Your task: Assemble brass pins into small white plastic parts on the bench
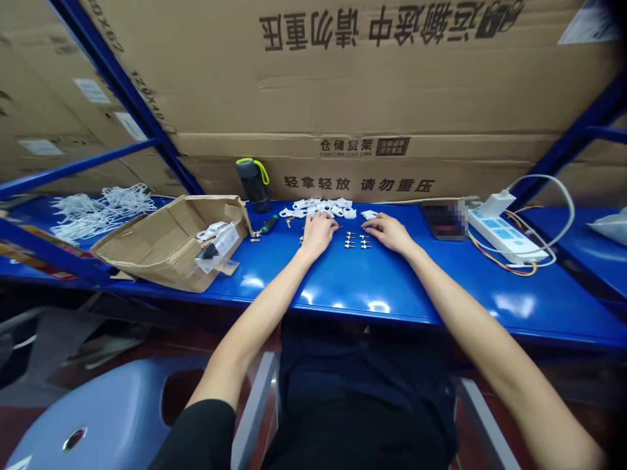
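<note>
My left hand is over the blue table, its fingers bent together. A tiny thin dark piece shows at its fingertips, too small to name. My right hand is opposite, thumb and forefinger close together beside the small metal pieces; whatever is between them is hidden. Between the hands lie two short columns of small brass-and-white pin-like pieces, a left column and a right column. More small pieces are partly hidden by my left hand. Behind it is a pile of white plastic parts, and a single white part lies near my right fingers.
An open cardboard box stands left, with a green-handled screwdriver and dark bottle nearby. White looped cords are heaped farther left. A power strip with cables and a dark blurred-out object lie right. Cardboard backs the table.
</note>
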`<state>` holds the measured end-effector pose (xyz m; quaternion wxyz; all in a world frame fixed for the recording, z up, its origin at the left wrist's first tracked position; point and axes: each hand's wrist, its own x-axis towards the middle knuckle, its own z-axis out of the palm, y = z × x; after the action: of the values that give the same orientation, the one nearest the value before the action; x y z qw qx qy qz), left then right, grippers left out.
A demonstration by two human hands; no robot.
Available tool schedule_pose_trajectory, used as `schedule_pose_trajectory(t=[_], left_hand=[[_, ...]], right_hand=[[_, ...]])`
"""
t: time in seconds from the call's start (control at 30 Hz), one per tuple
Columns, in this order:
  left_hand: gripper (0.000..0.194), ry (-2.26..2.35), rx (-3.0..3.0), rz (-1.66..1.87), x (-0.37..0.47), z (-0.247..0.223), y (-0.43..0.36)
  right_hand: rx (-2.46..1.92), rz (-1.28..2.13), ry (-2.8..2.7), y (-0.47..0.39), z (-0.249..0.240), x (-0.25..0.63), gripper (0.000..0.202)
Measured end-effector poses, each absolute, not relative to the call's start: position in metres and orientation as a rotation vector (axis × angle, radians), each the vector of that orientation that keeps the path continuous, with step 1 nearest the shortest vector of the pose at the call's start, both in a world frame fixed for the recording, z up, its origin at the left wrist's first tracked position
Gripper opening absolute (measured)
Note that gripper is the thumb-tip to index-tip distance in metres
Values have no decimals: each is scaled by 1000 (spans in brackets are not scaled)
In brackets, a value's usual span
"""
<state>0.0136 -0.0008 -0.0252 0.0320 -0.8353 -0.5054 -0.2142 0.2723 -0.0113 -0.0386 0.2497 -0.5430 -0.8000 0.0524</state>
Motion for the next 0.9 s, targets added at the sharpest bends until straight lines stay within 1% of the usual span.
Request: schedule_pose_trajectory(t=[0.1, 0.3, 0.57, 0.63, 0.73, 0.9], left_hand=[[28, -1537, -2578, -640, 14, -23, -2], [28, -1498, -2596, -601, 14, -21, -5], [33, -1488, -2578, -583, 17, -27, -2], [34, -1508, -2575, -620, 18, -25, -4], [33, -1545, -2589, -741, 21, -20, -8], [29, -1524, -2683, -1033, 29, -17, -12]], right_hand=[[-1484, 181, -2118, -8, -40, 275, 22], [-1522, 182, -2045, -3, -44, 276, 20], [-1489, 141, -1996, -5, -44, 275, 23], [-1458, 193, -1944, -8, -42, 274, 22], [-1388, 355, -1815, -15, -37, 272, 25], [-1231, 630, -1622, -23, -29, 267, 40]])
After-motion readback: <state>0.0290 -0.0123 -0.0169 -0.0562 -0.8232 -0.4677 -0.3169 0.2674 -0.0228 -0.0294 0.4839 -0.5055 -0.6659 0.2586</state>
